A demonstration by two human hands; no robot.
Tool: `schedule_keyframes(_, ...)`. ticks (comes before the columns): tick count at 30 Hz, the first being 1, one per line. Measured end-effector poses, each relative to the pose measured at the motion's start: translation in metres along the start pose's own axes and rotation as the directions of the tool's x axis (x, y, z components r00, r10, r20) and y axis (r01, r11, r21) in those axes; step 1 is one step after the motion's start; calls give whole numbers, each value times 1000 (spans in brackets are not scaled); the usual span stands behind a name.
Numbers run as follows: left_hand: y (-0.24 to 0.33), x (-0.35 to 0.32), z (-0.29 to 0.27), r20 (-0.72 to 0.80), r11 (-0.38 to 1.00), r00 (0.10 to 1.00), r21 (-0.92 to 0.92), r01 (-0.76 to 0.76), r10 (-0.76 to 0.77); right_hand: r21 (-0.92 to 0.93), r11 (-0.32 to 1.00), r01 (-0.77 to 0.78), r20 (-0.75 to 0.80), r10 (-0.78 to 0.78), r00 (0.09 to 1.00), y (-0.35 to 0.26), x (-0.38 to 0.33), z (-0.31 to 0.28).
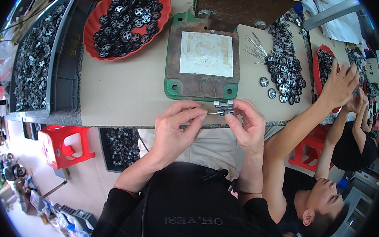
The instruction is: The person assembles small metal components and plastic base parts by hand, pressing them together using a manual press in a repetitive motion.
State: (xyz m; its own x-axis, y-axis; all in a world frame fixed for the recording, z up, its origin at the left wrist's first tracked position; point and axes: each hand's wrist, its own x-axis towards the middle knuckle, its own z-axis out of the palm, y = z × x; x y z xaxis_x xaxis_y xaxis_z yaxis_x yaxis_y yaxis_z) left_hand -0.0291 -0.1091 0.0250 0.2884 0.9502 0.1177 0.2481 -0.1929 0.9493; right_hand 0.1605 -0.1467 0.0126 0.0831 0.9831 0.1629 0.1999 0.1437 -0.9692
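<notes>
Over the table's front edge, my left hand (178,125) pinches a thin metal rod (212,114) between thumb and fingertips. My right hand (249,124) grips a small black and silver part (223,108) with short cylindrical ends. The rod's tip meets the left side of that part; whether it is inside a hole cannot be made out. Just beyond both hands stands a green and brown metal press base (171,69) with a whitish square pad (207,54). To its right lie several loose thin rods (257,49) and a pile of small black wheels (283,76) with silver spokes.
A red scalloped tray (90,38) of black wheels sits at the back left, beside a grey bin (65,63) of small dark parts. Below the table are a red stool (66,143) and a dark crate (109,150). A co-worker's arm (304,114) reaches over the table at right.
</notes>
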Motion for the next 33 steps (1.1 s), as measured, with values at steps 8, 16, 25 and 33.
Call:
schedule_keyframes(8,5,3,-1,34,993,993,-41,115,-114,99,994,-47,-161,63,985,1,-3,16)
schedule_keyframes(16,1,0,-2,62,998,997,-42,40,-37,-11,998,56,-98,-57,994,4,-4,8)
schedule_keyframes(25,4,-1,-3,78,994,991,40,103,-106,387,864,-321,-13,353,936,6,-10,7)
schedule_keyframes(33,3,-2,0,76,981,985,-109,160,-152,425,878,-221,49,221,974,8,-8,18)
